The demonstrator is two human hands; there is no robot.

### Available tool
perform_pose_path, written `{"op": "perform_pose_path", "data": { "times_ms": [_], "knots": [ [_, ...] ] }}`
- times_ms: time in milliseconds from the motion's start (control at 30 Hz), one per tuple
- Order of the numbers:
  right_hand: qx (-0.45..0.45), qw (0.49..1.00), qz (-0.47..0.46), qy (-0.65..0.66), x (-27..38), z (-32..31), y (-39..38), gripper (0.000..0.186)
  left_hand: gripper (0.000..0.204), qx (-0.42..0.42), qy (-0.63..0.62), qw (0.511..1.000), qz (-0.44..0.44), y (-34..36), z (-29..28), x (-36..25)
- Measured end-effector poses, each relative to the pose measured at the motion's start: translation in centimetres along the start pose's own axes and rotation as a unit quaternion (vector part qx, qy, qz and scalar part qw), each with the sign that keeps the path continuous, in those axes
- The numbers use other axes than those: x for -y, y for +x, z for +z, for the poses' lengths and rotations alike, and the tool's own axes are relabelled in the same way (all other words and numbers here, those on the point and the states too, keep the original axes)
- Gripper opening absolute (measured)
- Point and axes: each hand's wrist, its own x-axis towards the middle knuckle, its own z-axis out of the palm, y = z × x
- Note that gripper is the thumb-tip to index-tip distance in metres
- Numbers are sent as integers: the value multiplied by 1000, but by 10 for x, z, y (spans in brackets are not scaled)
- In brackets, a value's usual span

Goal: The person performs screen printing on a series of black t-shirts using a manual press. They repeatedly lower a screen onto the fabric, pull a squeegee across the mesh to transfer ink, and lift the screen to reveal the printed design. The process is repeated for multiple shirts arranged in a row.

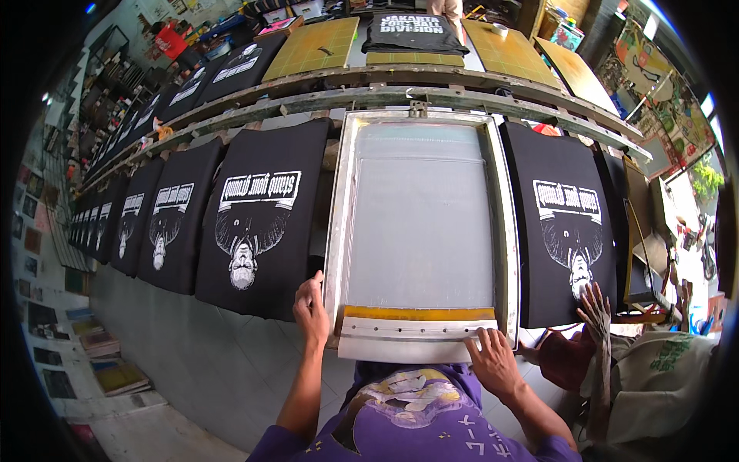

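In front of me lies a screen printing frame (504,231), a pale metal rim around a grey mesh (419,231). A squeegee (412,329) with an amber blade and a light metal handle lies across its near end. My left hand (312,314) is closed at the frame's lower left edge, its fingertips partly hidden. My right hand (495,358) has bent fingers over the right end of the squeegee handle; its thumb is hard to see. What lies under the mesh is hidden.
Printed black shirts (265,208) stretch left in a row; another black shirt (562,223) lies right. A co-worker's spread hand (596,312) touches that shirt's near edge. Metal rails (369,94) run behind the frame. Beyond are yellow boards (312,48) and more shirts.
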Motion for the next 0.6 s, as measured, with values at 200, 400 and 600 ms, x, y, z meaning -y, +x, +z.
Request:
{"op": "perform_pose_path", "data": {
  "times_ms": [200, 400, 600],
  "knots": [
    [-18, 995, 44, 89, -6, -12, 11, 35, 51, 281, 5, 950, 137, -12, -24, -62],
    [-60, 990, 74, 104, -21, -21, 38, 44, 58, 396, 230, 844, 278, -20, -19, -82],
    [-91, 985, 120, 88, -18, -21, 43, 44, 49, 426, 315, 806, 263, -6, -9, -70]
  ]
}}
